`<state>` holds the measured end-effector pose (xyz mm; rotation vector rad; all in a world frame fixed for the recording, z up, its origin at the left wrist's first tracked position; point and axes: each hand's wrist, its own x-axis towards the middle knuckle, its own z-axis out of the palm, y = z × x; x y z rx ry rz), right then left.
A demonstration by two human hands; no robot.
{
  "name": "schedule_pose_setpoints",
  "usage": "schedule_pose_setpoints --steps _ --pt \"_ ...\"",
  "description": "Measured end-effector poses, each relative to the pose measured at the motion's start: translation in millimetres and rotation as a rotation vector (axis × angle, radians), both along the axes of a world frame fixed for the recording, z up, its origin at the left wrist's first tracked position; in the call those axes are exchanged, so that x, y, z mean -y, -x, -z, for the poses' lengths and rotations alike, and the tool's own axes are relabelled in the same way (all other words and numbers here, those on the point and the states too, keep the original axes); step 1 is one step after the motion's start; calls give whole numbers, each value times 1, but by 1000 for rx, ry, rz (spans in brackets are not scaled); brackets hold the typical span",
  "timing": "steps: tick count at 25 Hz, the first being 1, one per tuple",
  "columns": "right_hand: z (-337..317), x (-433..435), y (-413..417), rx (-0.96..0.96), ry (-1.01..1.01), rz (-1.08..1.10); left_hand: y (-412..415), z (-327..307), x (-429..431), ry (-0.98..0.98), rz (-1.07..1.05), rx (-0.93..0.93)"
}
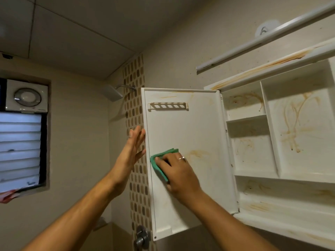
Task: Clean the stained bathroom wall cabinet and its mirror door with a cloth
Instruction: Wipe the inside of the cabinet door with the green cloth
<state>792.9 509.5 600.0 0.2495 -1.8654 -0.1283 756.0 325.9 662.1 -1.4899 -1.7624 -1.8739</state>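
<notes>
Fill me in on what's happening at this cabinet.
A person presses a green cloth against the inside of the open cabinet door with the right hand. The left hand, fingers straight, braces the door's outer edge. Orange-brown stains show on the door and across the cabinet interior.

Both bare arms reach up from the bottom of the frame toward its middle. The left forearm (87, 201) rises from the lower left with the wrist straight. The left hand (133, 151) stands upright, its fingers (137, 136) straight, loosely together and pointing up, its thumb side touching the edge of the door (190, 133). The right forearm (226, 220) comes in from the lower right. The right hand (178, 172) lies back up just right of the left, fingers stretched toward the upper left, pressing flat on a cloth (167, 152). A ring (181, 158) sits on one finger.
</notes>
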Motion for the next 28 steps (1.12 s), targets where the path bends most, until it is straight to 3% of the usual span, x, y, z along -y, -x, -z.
schedule_pose_setpoints --steps 1,2,5,7,9,10,12,13,14,17,18,20,21,24,25,26,28 --pt "1 -35 -7 -19 -37 67 -2 2 0 13 -1 -9" --pt "-1 -73 -14 -58 67 123 -4 2 0 29 -3 -22" --pt "-14 -139 -28 -174 752 133 -10 2 -1 59 -3 -32" --pt "-12 -96 -12 -212 927 64 -11 1 -1 44 -4 -34" --pt "6 -25 0 -102 775 -79 -10 2 -2 17 5 -6" --pt "18 -3 -1 -22 555 -114 -10 4 -2 -5 10 12" --pt "23 -15 -13 76 155 -99 -10 7 -2 -26 28 33" --pt "19 -44 -19 78 96 -36 -10 10 -1 -22 38 42" --pt "13 -75 -26 67 210 29 -12 12 -1 -12 43 48" --pt "10 -114 -28 -143 996 18 -13 16 -1 2 49 60" --pt "10 -91 -17 -183 1065 16 -12 16 0 4 44 62" --pt "17 -18 5 -103 903 -114 -9 16 1 -2 35 62" --pt "24 14 6 -37 720 -173 -8 18 0 -8 29 61" --pt "42 0 -6 115 173 -114 -10 25 0 5 20 51" --pt "41 -29 -12 120 151 -29 -10 27 1 22 33 52" --pt "38 -57 -15 85 277 38 -9 29 2 36 31 46" --pt "29 -87 -14 -121 756 44 -8 30 1 48 5 33"
